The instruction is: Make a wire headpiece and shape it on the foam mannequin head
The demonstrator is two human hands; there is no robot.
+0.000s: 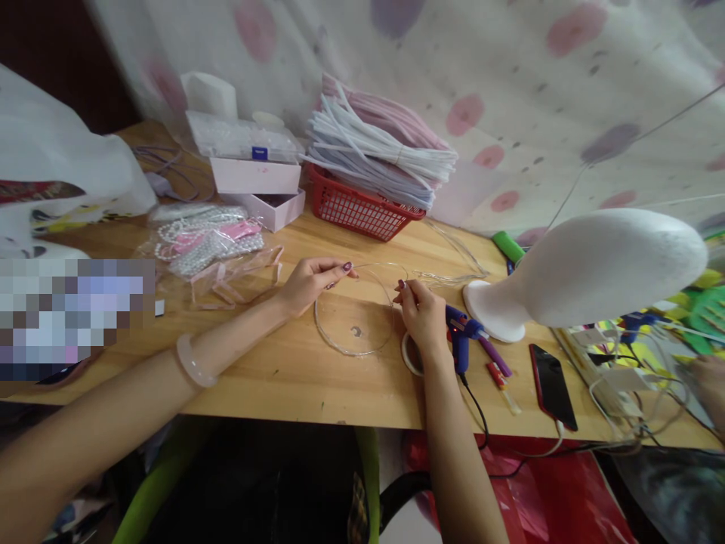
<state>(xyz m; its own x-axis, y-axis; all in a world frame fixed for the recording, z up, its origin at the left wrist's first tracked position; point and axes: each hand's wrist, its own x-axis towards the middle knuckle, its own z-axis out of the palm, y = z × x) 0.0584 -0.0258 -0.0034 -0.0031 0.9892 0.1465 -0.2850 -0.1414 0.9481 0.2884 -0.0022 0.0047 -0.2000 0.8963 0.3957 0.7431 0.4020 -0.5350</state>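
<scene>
The person's left hand (pixel 309 287) pinches the upper part of a thin, clear or silvery wire hoop (pixel 352 354) between thumb and fingertips, the gap closed. The right hand (pixel 424 311) has its fingers drawn together at the hoop's right side, seemingly pinching it too. The hoop sits between both hands, over the pale wooden tabletop (pixel 294 378). A blue glue gun (pixel 461 351) lies just beside the right hand, near a smooth white mannequin head (pixel 612 264).
</scene>
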